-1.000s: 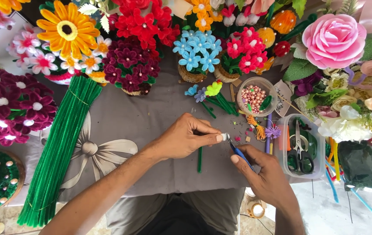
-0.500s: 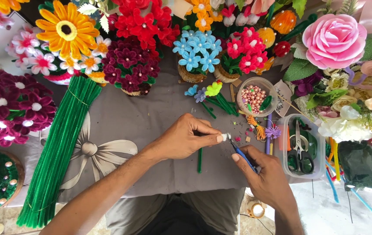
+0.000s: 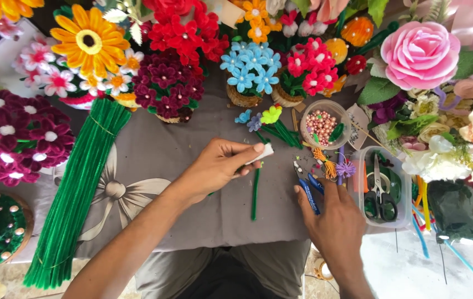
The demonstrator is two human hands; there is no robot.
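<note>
Head view: left hand (image 3: 214,169) sits mid-frame, fingers (image 3: 256,149) pinched together on a small white piece (image 3: 266,152), held just above the top end of a green pipe-cleaner stem (image 3: 255,191). The stem lies on the bench (image 3: 192,138), long axis near vertical in the frame, running down from the pinch. Right hand (image 3: 339,218) is lower right, palm down, fingers loosely apart over blue-handled pliers (image 3: 308,191); firm grip or just resting, cannot tell. Pliers point up-left, toward the stem top. Left hand is nearer the stem. Clear scissors box (image 3: 361,166) sits just right of the right hand.
</note>
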